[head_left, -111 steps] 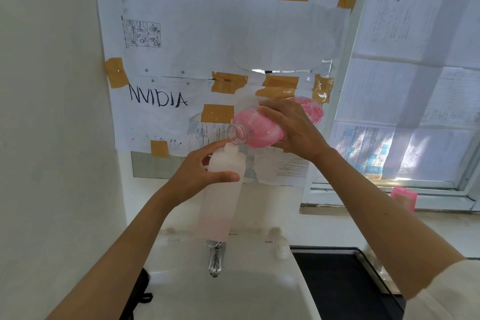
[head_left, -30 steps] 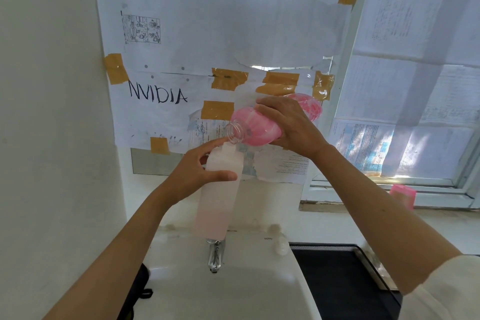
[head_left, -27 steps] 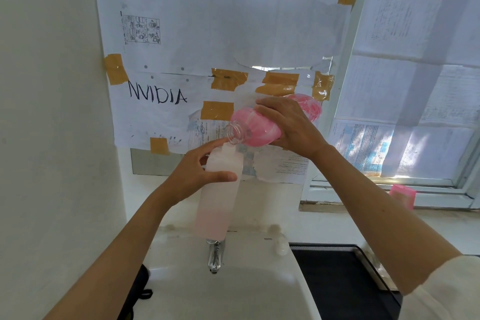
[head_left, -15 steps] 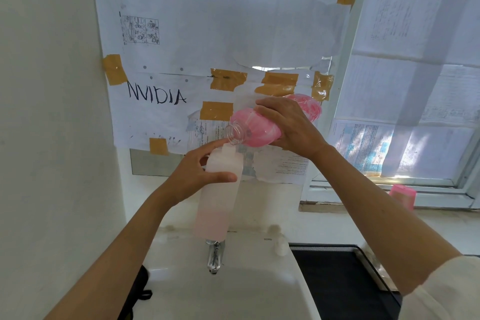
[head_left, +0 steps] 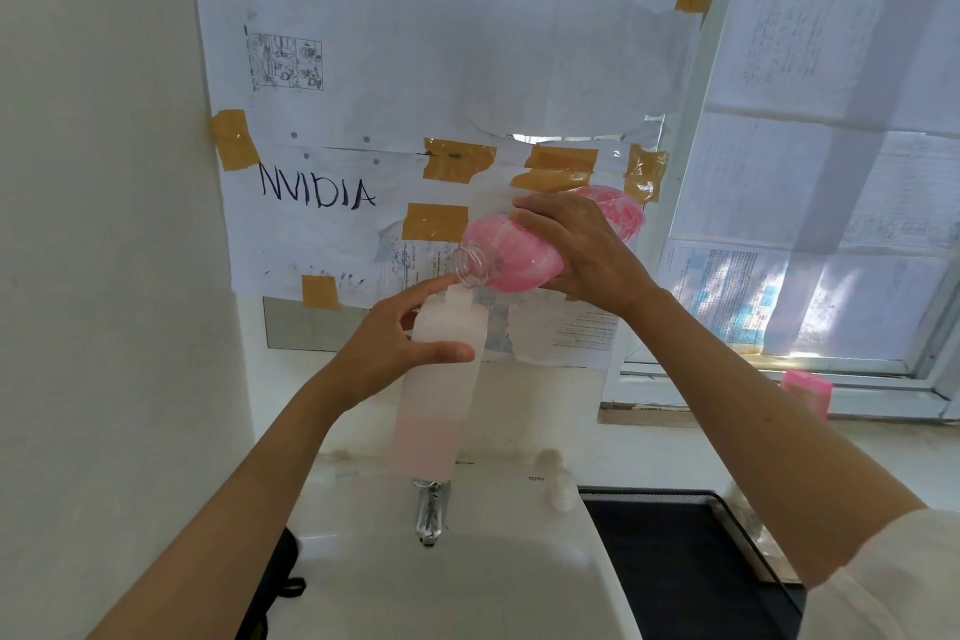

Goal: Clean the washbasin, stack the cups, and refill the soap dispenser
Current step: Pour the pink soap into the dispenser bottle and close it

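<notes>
My left hand (head_left: 395, 348) grips the upper part of a translucent white soap dispenser bottle (head_left: 434, 405), held upright above the washbasin (head_left: 467, 582). Pink liquid fills its lower third. My right hand (head_left: 582, 250) holds a clear plastic refill bottle (head_left: 511, 257) of pink soap, tipped nearly level, its open neck right over the dispenser's mouth. The left forefinger touches that neck.
A chrome tap (head_left: 428, 515) stands at the basin's back edge. A small white cap (head_left: 563, 491) lies on the basin's right corner. A black tray (head_left: 675, 551) sits to the right. A pink cup (head_left: 808, 392) stands on the window sill. Taped papers cover the wall.
The pink level in the dispenser has risen since the earliest frame. Both hands and both bottles stay almost still.
</notes>
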`<state>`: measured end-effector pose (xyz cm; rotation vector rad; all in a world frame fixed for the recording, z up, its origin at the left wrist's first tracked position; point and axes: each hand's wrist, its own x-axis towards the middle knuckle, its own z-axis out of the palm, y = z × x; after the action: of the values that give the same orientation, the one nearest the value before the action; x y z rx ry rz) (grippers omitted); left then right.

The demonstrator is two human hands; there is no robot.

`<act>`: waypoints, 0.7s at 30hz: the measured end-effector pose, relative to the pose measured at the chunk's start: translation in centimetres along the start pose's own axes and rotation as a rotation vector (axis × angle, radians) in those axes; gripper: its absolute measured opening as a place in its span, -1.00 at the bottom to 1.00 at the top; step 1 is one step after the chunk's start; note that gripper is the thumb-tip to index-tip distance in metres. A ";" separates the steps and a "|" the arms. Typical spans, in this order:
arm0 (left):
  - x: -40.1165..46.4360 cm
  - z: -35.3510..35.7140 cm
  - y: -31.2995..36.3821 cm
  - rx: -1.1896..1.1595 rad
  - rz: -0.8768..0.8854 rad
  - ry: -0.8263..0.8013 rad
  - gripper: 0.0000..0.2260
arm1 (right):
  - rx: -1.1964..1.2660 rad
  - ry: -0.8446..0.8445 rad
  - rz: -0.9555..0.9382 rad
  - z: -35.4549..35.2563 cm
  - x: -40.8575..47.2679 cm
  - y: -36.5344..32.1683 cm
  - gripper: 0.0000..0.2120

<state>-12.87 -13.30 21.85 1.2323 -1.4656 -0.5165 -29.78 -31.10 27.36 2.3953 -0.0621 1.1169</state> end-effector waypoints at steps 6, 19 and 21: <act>-0.1 0.0 0.1 -0.012 0.001 -0.005 -0.44 | -0.015 -0.022 0.000 -0.2 0.0 -0.1 -0.32; -0.1 0.0 0.1 -0.015 -0.002 -0.006 -0.43 | -0.016 -0.049 0.002 -0.4 0.2 -0.1 -0.36; -0.1 0.0 0.1 -0.017 -0.004 -0.003 -0.43 | -0.014 -0.044 -0.001 -0.3 0.2 -0.1 -0.35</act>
<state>-12.91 -13.19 21.86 1.2217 -1.4591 -0.5323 -29.86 -30.81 27.59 2.4078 -0.0839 1.0597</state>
